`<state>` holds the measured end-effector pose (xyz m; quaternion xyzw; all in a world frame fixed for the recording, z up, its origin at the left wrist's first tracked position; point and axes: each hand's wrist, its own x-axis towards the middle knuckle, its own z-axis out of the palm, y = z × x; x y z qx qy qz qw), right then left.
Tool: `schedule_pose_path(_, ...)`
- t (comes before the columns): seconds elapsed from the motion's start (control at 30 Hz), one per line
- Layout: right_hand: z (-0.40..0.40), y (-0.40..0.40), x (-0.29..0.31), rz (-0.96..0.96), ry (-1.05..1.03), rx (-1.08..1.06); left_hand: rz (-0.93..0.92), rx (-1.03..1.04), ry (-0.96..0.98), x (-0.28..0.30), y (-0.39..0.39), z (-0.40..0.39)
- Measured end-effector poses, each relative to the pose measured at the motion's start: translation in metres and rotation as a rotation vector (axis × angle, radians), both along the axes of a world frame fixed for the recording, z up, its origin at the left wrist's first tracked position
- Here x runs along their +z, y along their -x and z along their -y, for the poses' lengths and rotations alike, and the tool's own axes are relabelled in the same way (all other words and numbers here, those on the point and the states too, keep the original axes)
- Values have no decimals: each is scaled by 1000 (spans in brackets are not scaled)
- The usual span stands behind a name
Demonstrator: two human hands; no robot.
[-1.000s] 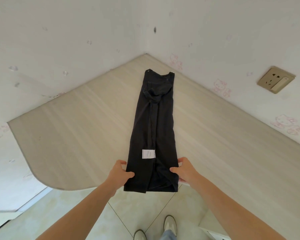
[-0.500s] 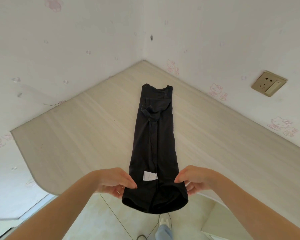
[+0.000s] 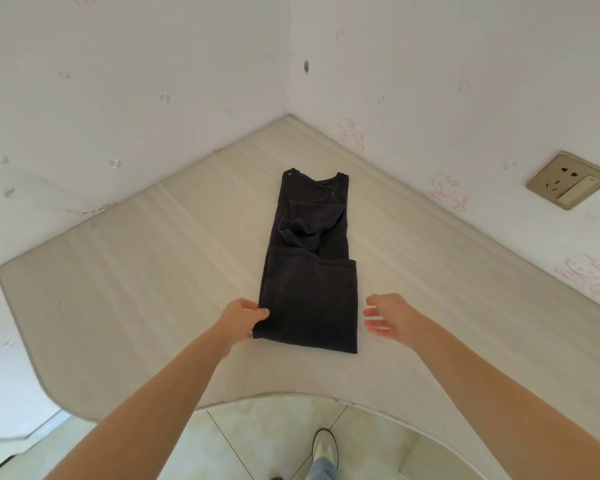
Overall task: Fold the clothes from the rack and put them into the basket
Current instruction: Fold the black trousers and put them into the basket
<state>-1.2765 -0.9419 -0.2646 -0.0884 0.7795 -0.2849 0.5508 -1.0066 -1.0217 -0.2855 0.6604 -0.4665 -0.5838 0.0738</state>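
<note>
Black shirt lies on the pale table, sides and hem folded in; left hand touches its near left corner; right hand hovers open beside it; another fold and basketing seemingly remain; basket unseen.

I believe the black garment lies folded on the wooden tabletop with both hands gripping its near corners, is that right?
Not quite. The head view shows only the left hand touching the black garment, at its near left corner; the right hand hangs open beside it, apart from the cloth. The garment does lie folded on the wooden tabletop.
</note>
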Motion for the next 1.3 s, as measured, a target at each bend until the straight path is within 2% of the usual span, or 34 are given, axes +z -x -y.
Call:
schedule_pose_path(0.17, -9, -17, -13, 42, -42, 142, 84, -127, 133, -11, 0, -12)
schedule_pose_path(0.3, -11, -24, -19, -68, -26, 234, 62, -141, 218, -5, -5, -11)
schedule_pose_path(0.47, -18, -31, -23, -200, -39, 342, 207, -240, 231, -15, -20, -22)
schedule_pose_path(0.63, -23, -38, -21, -118, -43, 263, 43, -247, 249, -16, -21, -36)
schedule_pose_path(0.7, -25, -39, -19, -30, -22, 216, 90, -342, 364, -15, -19, -44)
schedule_pose_path(0.77, -30, -43, -19, 21, -11, 243, 228, -475, 487, -15, -18, -51)
schedule_pose_path(0.87, -38, -49, -23, -96, 66, 348, 391, -633, 710, -18, -19, -57)
schedule_pose_path(1.03, -57, -53, -16, -333, 327, 479, 357, -563, 926, -10, -21, -56)
schedule_pose_path(1.13, -63, -53, -4, -423, 341, 527, 294, -535, 1044, 1, -30, -56)
schedule_pose_path(1.2, -70, -54, 4, -517, 348, 612, 282, -551, 1059, 8, -38, -56)
schedule_pose_path(1.3, -83, -56, 17, -633, 379, 686, 233, -630, 946, 23, -48, -58)
